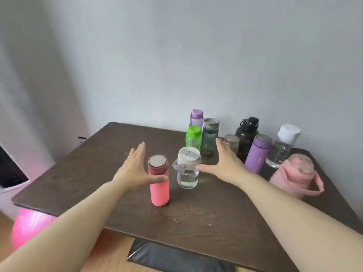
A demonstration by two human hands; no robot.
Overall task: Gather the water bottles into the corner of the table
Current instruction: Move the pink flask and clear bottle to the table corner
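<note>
Both forearms reach over the near edge of the worktop [94, 173]. Left hand [133, 169] is spread flat, thumb touching the side of the coral bottle [159, 183]. Right hand [225, 165] is spread, thumb just beside the clear bottle [187, 169]; contact cannot be confirmed. Neither hand grips anything. These two bottles stand upright near the worktop centre, close together. The remaining bottles cluster toward the far right corner: green bottle [193, 138], black bottle [246, 136], purple flask [258, 154], pink jug [294, 175] near the right edge. Judged step: sweep the pair toward the cluster. Keep palms low on the bodies, since tall bottles tip if pushed high. Push slowly, both together.
</note>
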